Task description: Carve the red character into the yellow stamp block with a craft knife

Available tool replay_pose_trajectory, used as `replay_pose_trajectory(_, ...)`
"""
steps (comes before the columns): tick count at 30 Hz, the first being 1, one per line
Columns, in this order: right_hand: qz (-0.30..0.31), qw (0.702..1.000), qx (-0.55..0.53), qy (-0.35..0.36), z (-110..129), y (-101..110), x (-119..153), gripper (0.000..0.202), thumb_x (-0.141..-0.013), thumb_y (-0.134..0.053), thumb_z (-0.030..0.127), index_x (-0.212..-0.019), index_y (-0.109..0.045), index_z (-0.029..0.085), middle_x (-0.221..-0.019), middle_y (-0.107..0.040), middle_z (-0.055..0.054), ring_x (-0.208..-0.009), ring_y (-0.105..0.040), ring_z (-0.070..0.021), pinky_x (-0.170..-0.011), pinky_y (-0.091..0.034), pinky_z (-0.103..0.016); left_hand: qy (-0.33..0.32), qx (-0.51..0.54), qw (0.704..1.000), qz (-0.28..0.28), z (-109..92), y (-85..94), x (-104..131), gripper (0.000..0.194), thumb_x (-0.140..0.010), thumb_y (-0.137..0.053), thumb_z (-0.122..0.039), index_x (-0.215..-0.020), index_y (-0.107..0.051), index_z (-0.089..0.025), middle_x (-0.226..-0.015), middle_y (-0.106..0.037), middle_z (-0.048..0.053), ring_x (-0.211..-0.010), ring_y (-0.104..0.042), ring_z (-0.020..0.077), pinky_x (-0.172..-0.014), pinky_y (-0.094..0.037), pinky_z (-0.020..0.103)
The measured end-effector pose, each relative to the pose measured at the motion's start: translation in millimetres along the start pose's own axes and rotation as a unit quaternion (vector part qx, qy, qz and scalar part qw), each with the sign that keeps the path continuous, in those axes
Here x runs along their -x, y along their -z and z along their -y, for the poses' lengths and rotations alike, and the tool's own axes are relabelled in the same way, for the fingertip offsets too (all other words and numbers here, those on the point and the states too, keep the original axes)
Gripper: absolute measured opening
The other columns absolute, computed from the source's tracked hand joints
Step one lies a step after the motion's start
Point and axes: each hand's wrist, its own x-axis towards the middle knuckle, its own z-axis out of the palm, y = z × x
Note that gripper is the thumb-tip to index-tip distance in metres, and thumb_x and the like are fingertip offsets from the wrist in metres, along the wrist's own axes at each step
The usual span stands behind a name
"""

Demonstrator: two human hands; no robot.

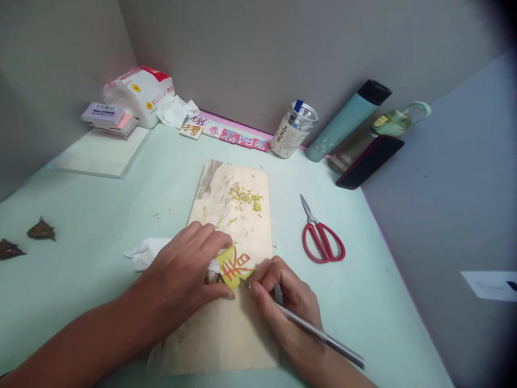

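Block [234, 267], yellow w/ red lines, sits on the board [218, 334] btwn L hand [191, 258] and R hand [293, 310]. L's got it pinched, thumb on near side, fingers on far side; R's gripping a slim metal knife [323, 337] pen-style, tip right at block's near edge. Block's prob. light, a bit rubbery, soft enough to nick: best held by its sides, clear of the tip. Knife looks stiff, maybe slick, so hold low, just behind the blade. Shavings [256, 203] lie beyond both hands, scissors [312, 219] out right of R hand.
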Motion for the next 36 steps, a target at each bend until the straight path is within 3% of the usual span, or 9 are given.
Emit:
replay_pose_trajectory(4, -0.006, 1.000, -0.003, 0.005, 2, 2, -3, 0.027, -0.095, -0.060, 0.019, -0.072, -0.047, 0.024, -0.074, -0.058, 0.000, -0.069, -0.053, -0.0167, -0.062, -0.042, -0.029, -0.025, 0.008, 1.000, 0.005, 4, -0.6, 4, 0.064, -0.083, -0.086, -0.017, -0.135, -0.051, -0.028, -0.110, -0.060, 0.002, -0.104, -0.053, 0.0280, -0.087, -0.042, 0.039)
replay_pose_trajectory(8, -0.012, 1.000, -0.012, 0.000, 7, 4, -6, 0.029, -0.095, -0.061, 0.019, -0.070, -0.046, 0.024, -0.072, -0.057, 0.001, -0.066, -0.052, -0.0156, -0.060, -0.042, -0.028, -0.029, 0.027, 0.999, 0.011, 8, -0.3, 7, 0.055, -0.090, -0.073, -0.009, -0.134, -0.048, -0.029, -0.108, -0.061, 0.001, -0.103, -0.055, 0.0249, -0.086, -0.043, 0.036)
replay_pose_trajectory(12, -0.007, 1.000, -0.006, -0.009, 7, 4, -5, 0.029, -0.095, -0.060, 0.021, -0.070, -0.045, 0.024, -0.071, -0.054, 0.002, -0.064, -0.050, -0.0153, -0.058, -0.040, -0.028, -0.028, 0.020, 0.999, 0.011, 10, -2.5, 7, 0.057, -0.088, -0.074, -0.013, -0.136, -0.046, -0.028, -0.109, -0.064, 0.002, -0.102, -0.059, 0.0259, -0.086, -0.045, 0.037)
replay_pose_trajectory(17, 0.006, 1.000, 0.007, 0.010, 5, 4, -4, 0.028, -0.096, -0.058, 0.018, -0.073, -0.043, 0.025, -0.073, -0.054, 0.002, -0.068, -0.050, -0.0154, -0.061, -0.041, -0.028, -0.037, 0.019, 0.999, 0.011, 6, -2.5, 8, 0.042, -0.089, -0.076, -0.019, -0.124, -0.054, -0.024, -0.103, -0.067, 0.002, -0.094, -0.061, 0.0252, -0.081, -0.046, 0.037)
replay_pose_trajectory(25, 0.027, 0.994, 0.049, 0.094, 7, 5, -4, 0.027, -0.095, -0.055, 0.009, -0.076, -0.044, 0.025, -0.075, -0.056, 0.001, -0.069, -0.051, -0.0156, -0.061, -0.041, -0.028, 0.017, 0.033, 0.999, 0.014, -2, -1.3, 6, 0.029, -0.085, -0.073, -0.020, -0.111, -0.061, -0.022, -0.094, -0.065, 0.003, -0.088, -0.061, 0.0251, -0.076, -0.046, 0.036)
replay_pose_trajectory(31, -0.003, 1.000, 0.014, -0.001, 9, 5, -5, 0.028, -0.094, -0.062, 0.020, -0.071, -0.046, 0.024, -0.069, -0.054, 0.002, -0.063, -0.048, -0.0148, -0.056, -0.040, -0.027, 0.063, 0.022, 0.995, 0.070, -6, 2.4, 6, 0.023, -0.082, -0.073, -0.024, -0.103, -0.062, -0.021, -0.091, -0.064, 0.003, -0.085, -0.060, 0.0261, -0.073, -0.044, 0.037)
replay_pose_trajectory(36, -0.016, 0.998, -0.015, -0.063, 12, 8, -6, 0.026, -0.086, -0.073, 0.024, -0.068, -0.054, 0.023, -0.063, -0.052, 0.004, -0.057, -0.045, -0.0128, -0.051, -0.036, -0.025, 0.030, 0.074, 0.991, 0.111, 2, 7.8, 13, 0.026, -0.085, -0.066, -0.015, -0.109, -0.059, -0.025, -0.098, -0.065, 0.000, -0.088, -0.062, 0.0228, -0.074, -0.045, 0.034)
